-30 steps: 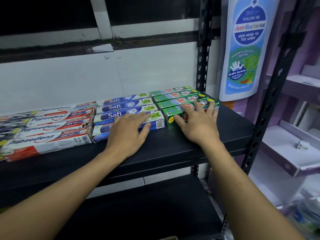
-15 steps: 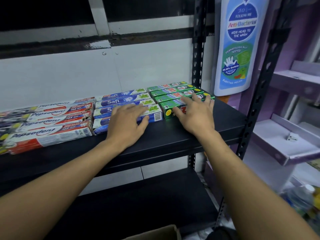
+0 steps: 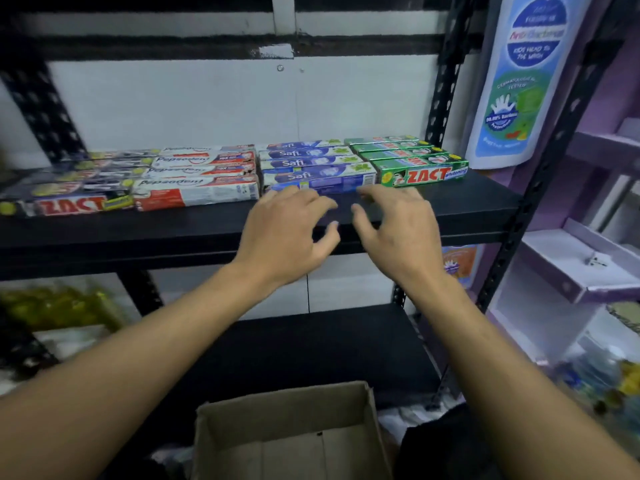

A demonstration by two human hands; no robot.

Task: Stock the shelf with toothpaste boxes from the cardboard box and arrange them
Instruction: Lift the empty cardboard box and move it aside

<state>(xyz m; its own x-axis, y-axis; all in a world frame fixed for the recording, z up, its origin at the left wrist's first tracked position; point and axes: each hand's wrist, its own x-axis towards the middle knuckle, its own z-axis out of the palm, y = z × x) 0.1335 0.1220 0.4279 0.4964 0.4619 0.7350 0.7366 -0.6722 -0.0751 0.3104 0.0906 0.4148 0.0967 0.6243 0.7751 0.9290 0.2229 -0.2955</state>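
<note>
Rows of toothpaste boxes lie flat on the black shelf (image 3: 450, 209): dark Zact boxes (image 3: 76, 202) at the left, white-red Pepsodent boxes (image 3: 201, 188), blue Safi boxes (image 3: 311, 168), and green Zact boxes (image 3: 422, 173) at the right. My left hand (image 3: 291, 233) and my right hand (image 3: 394, 230) hover side by side over the shelf's front edge, just before the Safi boxes, fingers loosely bent and holding nothing. The cardboard box (image 3: 291, 434) stands open below, and the part of its inside that shows holds no boxes.
A black upright post (image 3: 446, 74) rises behind the green boxes. A large blue bottle-shaped sign (image 3: 519, 81) hangs to the right, beside purple display shelves (image 3: 581, 268). A lower black shelf (image 3: 311, 351) runs beneath. Yellow-green packs (image 3: 55, 306) sit low on the left.
Both hands have lifted off the Safi and green Zact boxes and drawn back toward the shelf's front edge. The view has tipped down, bringing the cardboard box into sight.
</note>
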